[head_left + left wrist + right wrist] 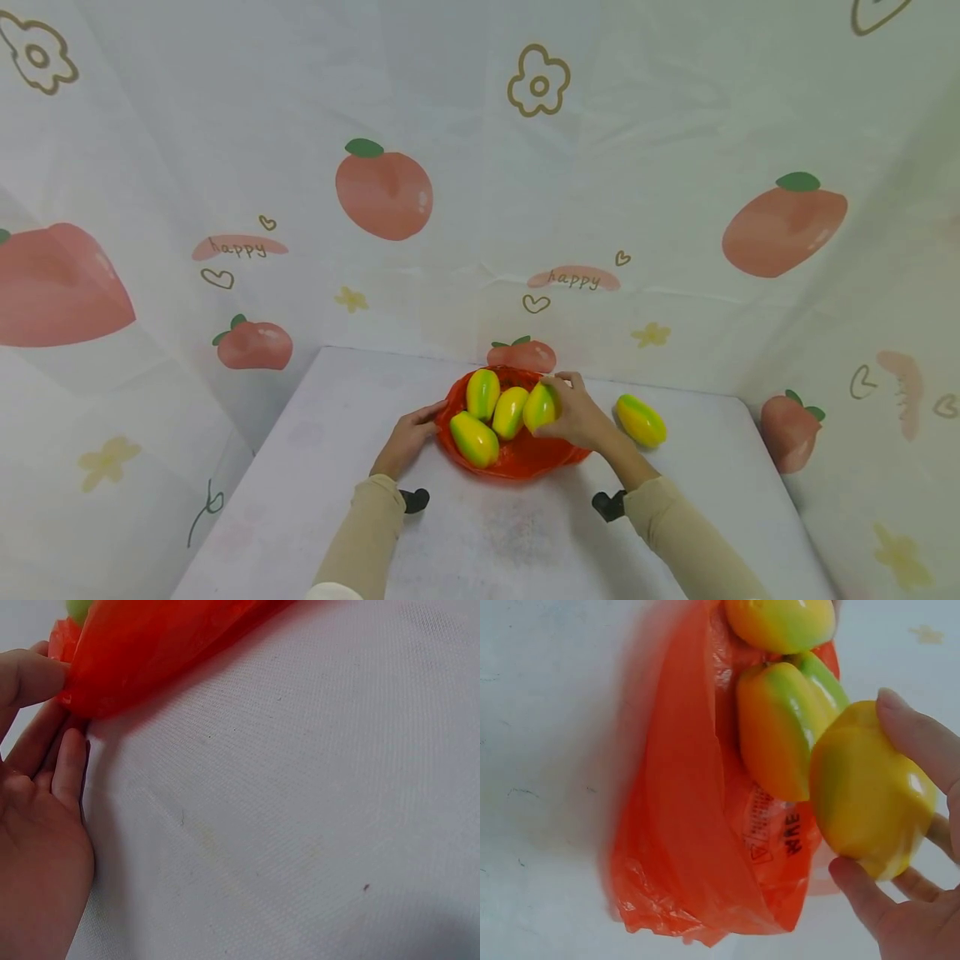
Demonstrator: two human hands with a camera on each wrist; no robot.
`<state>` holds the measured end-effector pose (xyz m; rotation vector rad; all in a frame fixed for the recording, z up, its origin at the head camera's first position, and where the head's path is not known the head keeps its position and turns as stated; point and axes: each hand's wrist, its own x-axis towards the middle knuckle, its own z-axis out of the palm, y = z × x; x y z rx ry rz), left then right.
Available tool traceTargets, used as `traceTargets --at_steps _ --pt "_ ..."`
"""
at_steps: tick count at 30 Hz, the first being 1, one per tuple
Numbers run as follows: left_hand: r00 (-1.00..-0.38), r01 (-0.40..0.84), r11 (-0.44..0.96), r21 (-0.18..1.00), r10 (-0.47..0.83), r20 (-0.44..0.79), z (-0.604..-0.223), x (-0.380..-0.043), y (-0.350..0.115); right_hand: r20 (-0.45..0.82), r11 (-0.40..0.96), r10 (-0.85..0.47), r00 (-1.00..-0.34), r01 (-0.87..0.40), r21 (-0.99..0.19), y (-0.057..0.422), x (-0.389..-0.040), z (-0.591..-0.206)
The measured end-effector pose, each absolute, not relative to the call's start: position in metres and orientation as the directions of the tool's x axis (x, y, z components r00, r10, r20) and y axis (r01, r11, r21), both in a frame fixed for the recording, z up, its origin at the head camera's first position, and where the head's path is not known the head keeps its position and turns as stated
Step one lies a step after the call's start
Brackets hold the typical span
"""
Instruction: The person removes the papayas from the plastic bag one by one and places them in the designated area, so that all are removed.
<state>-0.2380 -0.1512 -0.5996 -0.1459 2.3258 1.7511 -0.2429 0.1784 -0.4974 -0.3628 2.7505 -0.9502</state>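
Observation:
A red plastic bag (517,464) lies spread open on the table with printing on its inside. Three glossy yellow-green fruits sit in it, one of them a ridged fruit (776,727) near the held one. My left hand (408,437) pinches the bag's left edge, thumb (34,679) on the plastic and the other fingers on its outer side. Over the bag's right half, my right hand (576,415) grips another yellow-green fruit (870,787) between thumb and fingertips. In the right wrist view this fruit overlaps the bag's edge.
One more yellow-green fruit (641,421) lies on the white table (300,500), right of the bag and close to my right forearm. A white printed cloth (465,292) hangs behind the table and along both sides.

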Motion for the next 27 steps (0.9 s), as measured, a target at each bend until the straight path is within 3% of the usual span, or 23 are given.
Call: traceTargets --at_steps 14,27 --pt "-0.969 -0.214 0.281 0.936 0.061 -0.24 -0.604 -0.241 -0.153 0.07 0.718 -0.211 -0.975 -0.203 -0.666 0.197 -0.242 -0.483" --pt "-0.972 -0.199 0.277 0.94 0.064 -0.224 -0.607 -0.243 -0.154 0.085 0.678 -0.145 -0.986 -0.162 -0.717 0.228 -0.245 -0.473"
